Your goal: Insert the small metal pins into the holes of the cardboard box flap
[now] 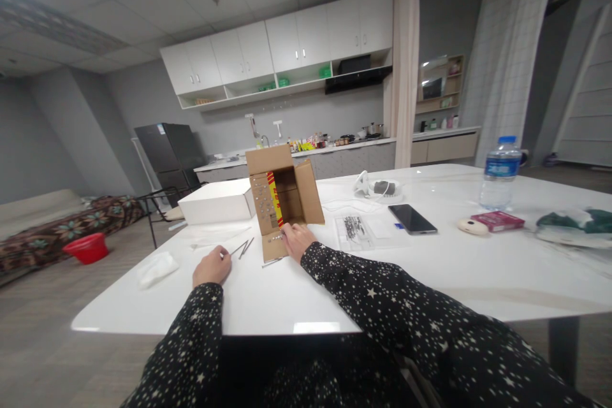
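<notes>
Phone (412,218), bottle (500,172), white box (217,201) around carton (282,197); left grip (211,266) on nail (238,248); right grip (297,239) unclear.

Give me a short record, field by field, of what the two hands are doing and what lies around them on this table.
left hand: left hand rests on the white table, holding a thin metal rod
right hand: right hand rests on the lower flap of the open brown cardboard box
box state: lying on its side, opening towards the person
behind box: flat white box
right of box: black smartphone, clear plastic water bottle, small red packet
left edge: crumpled white tissue
</notes>
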A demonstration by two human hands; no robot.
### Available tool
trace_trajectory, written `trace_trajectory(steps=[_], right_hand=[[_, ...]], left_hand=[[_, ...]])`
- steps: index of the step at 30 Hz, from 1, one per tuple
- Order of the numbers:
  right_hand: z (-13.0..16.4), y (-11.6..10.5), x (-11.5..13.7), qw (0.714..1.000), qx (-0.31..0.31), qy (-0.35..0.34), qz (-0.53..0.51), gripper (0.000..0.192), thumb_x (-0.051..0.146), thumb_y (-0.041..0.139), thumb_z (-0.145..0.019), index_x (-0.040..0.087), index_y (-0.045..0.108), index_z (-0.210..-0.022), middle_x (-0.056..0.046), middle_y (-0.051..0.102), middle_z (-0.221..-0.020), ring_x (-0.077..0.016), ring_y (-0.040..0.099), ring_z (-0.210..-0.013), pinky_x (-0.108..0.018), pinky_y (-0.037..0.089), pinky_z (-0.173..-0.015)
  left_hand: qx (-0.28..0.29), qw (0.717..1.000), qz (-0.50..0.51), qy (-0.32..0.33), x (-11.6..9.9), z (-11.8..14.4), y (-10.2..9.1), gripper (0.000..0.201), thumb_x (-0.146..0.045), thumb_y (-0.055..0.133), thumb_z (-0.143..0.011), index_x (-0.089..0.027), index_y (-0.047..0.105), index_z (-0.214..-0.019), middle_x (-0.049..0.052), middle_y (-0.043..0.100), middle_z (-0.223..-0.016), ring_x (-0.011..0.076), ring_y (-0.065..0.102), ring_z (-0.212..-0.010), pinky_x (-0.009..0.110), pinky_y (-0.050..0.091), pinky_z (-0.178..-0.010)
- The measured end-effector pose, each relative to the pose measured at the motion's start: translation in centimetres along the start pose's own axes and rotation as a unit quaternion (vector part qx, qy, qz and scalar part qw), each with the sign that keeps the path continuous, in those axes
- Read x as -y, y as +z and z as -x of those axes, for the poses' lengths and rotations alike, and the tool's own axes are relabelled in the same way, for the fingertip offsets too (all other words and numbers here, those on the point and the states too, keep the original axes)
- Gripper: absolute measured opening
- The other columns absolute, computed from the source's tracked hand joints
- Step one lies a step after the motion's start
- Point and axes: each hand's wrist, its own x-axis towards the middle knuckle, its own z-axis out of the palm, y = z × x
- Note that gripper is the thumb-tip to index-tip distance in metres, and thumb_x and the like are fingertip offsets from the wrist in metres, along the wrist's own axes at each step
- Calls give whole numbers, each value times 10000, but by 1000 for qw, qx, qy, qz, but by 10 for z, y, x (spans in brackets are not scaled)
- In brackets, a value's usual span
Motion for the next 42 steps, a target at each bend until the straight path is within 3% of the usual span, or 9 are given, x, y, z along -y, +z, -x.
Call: trace_trajectory(steps=[17,42], right_hand=[[-1,2,-3,999,0,-38,5,178,200,345,-915,137,478,-1016,-68,621,-823,-181,531,-870,-299,337,-758],[-2,0,-4,999,12,-39,17,177,129,394,-873,160,513,-1000,-58,647,-883,-192,498,-883,-307,335,-744]], left_hand=[[8,1000,-5,-9,-5,4,-5,267,-330,374,-758,-247,572,-915,96,661,-976,265,608,-892,343,438,-716],[1,1000,-10,0,-2,0,-1,263,-331,371,-754,-250,570,-904,81,669,-942,267,609,-877,339,436,-687]])
